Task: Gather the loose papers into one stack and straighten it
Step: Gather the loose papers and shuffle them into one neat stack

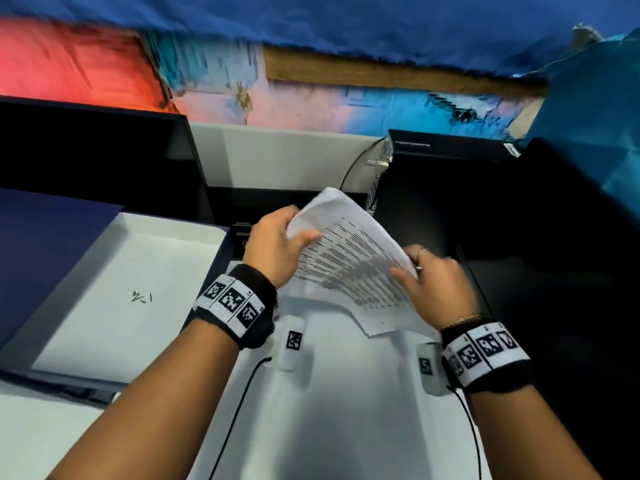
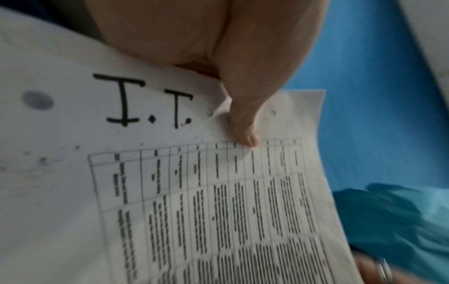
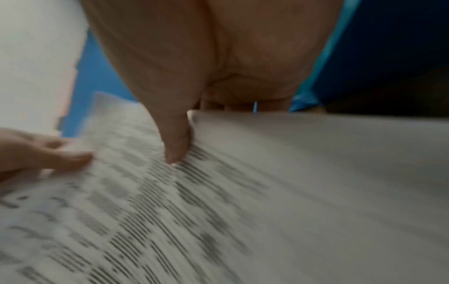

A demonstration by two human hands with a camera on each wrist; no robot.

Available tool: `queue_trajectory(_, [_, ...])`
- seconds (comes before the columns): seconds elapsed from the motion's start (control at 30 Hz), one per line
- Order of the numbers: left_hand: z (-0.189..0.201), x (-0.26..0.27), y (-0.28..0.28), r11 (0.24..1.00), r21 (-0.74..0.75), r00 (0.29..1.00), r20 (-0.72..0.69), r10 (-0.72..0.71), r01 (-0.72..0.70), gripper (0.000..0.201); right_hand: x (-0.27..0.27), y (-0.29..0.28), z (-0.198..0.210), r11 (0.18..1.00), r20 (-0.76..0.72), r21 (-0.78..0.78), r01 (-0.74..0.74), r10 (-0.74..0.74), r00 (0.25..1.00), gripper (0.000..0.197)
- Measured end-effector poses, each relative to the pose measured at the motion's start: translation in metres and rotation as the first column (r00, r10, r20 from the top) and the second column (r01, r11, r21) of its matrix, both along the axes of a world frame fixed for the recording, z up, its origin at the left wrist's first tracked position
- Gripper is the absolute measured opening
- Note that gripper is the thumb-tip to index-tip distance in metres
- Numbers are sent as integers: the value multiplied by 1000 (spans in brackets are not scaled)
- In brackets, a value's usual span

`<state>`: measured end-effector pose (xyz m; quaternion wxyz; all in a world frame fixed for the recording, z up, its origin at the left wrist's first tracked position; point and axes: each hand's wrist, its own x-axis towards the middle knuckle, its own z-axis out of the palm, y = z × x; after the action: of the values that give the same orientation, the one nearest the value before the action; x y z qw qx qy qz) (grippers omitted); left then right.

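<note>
Printed papers (image 1: 349, 261) raised between both hands, left hand (image 1: 273, 251) pinching the far corner, right hand (image 1: 436, 282) gripping the near-right edge, sheets curled, lower edges uneven above the white surface (image 1: 346, 410)

A white tray (image 1: 114, 299) lies left of the hands, a black box (image 1: 446, 147) beyond them, blue cloth (image 1: 588, 98) far right.

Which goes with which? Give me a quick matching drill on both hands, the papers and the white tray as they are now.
Things:
1. left hand
2. right hand
3. papers
4. white tray

States:
A. wears a ring
B. lifted, curved, printed table on top
C. left of the hands, with a small pen mark
D. thumb pressed on the papers' far left edge

Pairs: 1-D, 2-A, 3-B, 4-C
</note>
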<state>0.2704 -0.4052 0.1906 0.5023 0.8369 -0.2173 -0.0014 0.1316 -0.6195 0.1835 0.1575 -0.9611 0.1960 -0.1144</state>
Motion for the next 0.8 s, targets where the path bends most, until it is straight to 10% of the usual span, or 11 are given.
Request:
queue_trajectory(0.13, [-27,5,19,978,-163,984,-147,103,-127,20,-28,-38,-32,922,98,315,224,-266,959,28])
queue_trajectory(0.23, [-38,0,20,954,-263,967,-244,78,-144,23,-30,-40,-44,692,326,716,93,-449,832,47])
queue_trajectory(0.37, [-53,-10,7,913,-365,937,-346,48,-181,25,-23,-41,-62,430,283,902,-37,-525,803,48])
queue_trajectory(0.63, [-84,-34,-4,899,-332,955,-169,243,-287,12,-27,-7,-74,671,420,741,31,-499,758,14])
queue_trajectory(0.8, [-136,-50,9,958,-155,938,-290,188,-240,17,-45,22,-131,607,101,752,257,-491,865,28])
